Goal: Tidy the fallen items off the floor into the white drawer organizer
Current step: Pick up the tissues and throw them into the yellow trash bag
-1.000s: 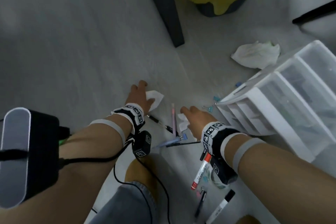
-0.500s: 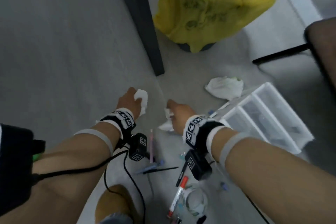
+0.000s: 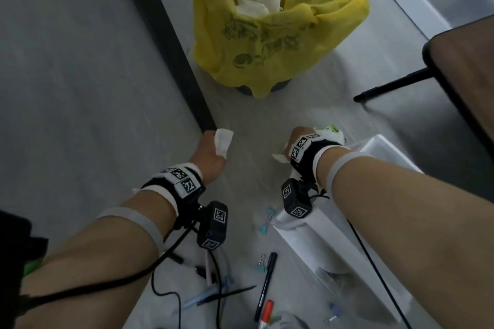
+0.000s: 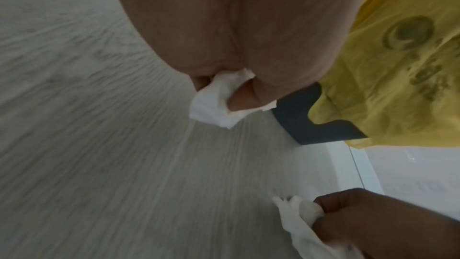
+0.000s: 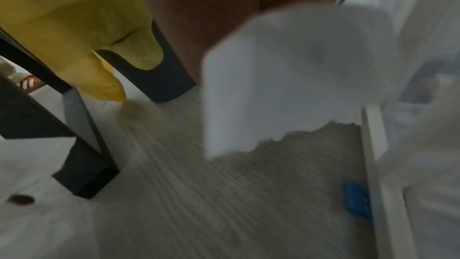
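Note:
My left hand [image 3: 212, 141] grips a small white tissue [image 3: 223, 143], also visible pinched in its fingers in the left wrist view [image 4: 216, 103]. A second white tissue [image 3: 280, 157] hangs from my right hand [image 3: 302, 135]; it fills the right wrist view as a blur [image 5: 286, 78]. The white drawer organizer [image 3: 334, 246] lies tipped on the floor under my right forearm. A crumpled tissue with a green patch [image 3: 330, 133] sits just past my right wrist. Pens, a black marker [image 3: 266, 283], a red-capped marker [image 3: 266, 312] and blue binder clips [image 3: 267, 219] lie on the floor near me.
A bin lined with a yellow bag [image 3: 278, 29], holding white tissues, stands straight ahead. A black table leg [image 3: 165, 43] comes down just left of it, close to my left hand. A dark chair [image 3: 465, 69] is at the right. Cables trail from both wrists.
Both hands have lifted their tissues off the floor and moved forward toward the yellow bin. The scattered pens now lie behind my wrists.

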{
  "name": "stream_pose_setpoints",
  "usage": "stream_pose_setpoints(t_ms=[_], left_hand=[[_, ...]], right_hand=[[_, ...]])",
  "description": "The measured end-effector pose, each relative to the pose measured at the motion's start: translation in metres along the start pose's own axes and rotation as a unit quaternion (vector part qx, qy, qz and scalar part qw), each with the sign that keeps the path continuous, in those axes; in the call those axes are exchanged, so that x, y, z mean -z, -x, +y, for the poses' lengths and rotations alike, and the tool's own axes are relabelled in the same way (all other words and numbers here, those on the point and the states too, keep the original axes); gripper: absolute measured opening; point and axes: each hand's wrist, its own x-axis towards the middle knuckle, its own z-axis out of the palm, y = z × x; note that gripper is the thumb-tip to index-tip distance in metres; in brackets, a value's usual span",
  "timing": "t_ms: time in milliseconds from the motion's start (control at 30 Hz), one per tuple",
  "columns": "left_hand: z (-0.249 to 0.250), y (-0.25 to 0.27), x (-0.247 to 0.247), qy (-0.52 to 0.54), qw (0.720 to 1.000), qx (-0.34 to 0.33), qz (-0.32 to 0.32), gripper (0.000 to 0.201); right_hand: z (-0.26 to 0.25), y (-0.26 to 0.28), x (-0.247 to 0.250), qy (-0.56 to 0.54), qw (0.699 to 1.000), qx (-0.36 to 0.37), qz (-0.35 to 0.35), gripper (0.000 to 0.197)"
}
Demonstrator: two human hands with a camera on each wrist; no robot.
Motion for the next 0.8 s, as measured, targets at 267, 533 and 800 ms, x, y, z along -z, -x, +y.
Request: stream_pose_setpoints(t_ms=[267,533,800], left_hand=[[-0.018,0.012,0.008,-0.093,0.994,0.047,0.036,0.037],[-0.020,0.029,0.009,-0.028,0.995,0.027,0.086,0.038],[0.061,0.032,0.021,0.206,0.977,-0.019,0.047,0.034]], right_hand=[[0.004,-0.048,-0.015,-0.195,0.980,-0.041,0.031,0.024],[0.006,-0.065,-0.022,-0.413,0.891,-0.100,0.160,0.032],[0.020,-0.002,0.046,-0.607,0.764,0.065,0.207,0.008]])
